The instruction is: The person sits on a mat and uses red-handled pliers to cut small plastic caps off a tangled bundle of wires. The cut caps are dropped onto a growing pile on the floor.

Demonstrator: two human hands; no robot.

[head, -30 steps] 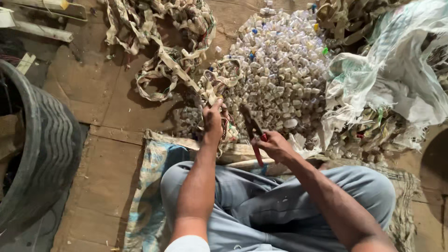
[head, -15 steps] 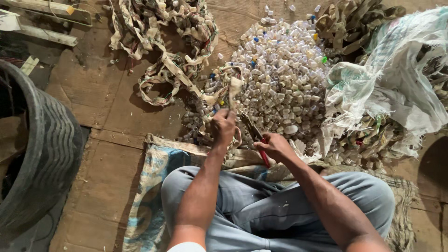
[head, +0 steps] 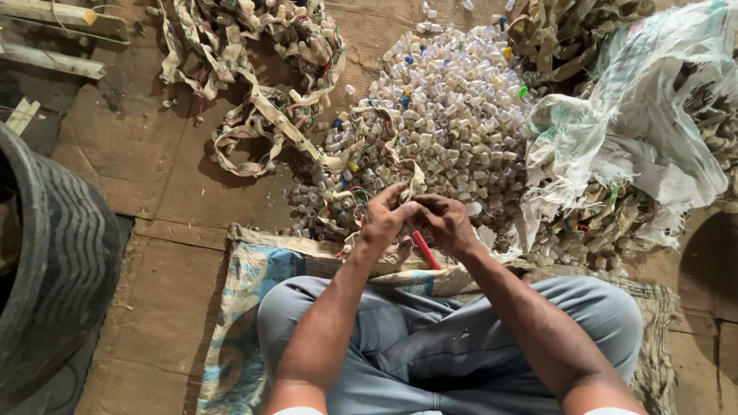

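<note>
Wooden floor (head: 161,253) under me. My left hand (head: 382,219) and right hand (head: 448,223) meet just below the cap pile (head: 453,123), both pinching the strip (head: 350,207); red-handled tool (head: 424,250) under right.

A rough sorting or recycling workshop is shown, worked at floor level. A bare wooden plank floor (head: 161,169) is seen, dusty and worn. A large heap of small plastic caps (head: 453,115) is piled directly on it, beside tangled scrap strips (head: 254,69). A torn woven sack (head: 638,131), an old rubber tyre (head: 54,269) and loose timber offcuts (head: 54,58) are scattered around.
</note>
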